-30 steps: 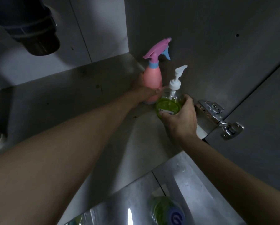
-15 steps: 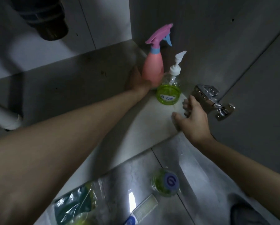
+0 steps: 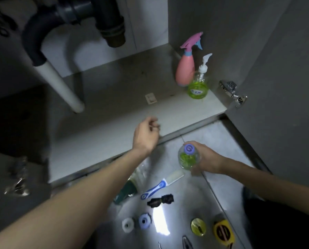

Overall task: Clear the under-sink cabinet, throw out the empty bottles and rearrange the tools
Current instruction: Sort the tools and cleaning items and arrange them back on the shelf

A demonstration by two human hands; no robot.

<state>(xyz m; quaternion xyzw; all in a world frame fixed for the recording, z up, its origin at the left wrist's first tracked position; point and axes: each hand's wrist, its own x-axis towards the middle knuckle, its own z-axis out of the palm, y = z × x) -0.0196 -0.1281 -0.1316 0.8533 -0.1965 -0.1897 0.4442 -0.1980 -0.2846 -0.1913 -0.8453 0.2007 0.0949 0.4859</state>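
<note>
Right hand (image 3: 206,159) grips bottle (image 3: 188,157) above floor (image 3: 227,141).

No text is legible; the label on the green pump bottle (image 3: 198,88) shows blue marks, unreadable; the purple cap (image 3: 189,149) of the held bottle bears a spiral emblem.

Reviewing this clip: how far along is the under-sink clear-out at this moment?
Partly done. The pink spray bottle and the green pump bottle stand together in the cabinet's right corner. The right hand grips a purple-capped bottle over the floor; the left hand holds nothing. The brush, tape measure and small fittings remain on the floor, unsorted.
</note>
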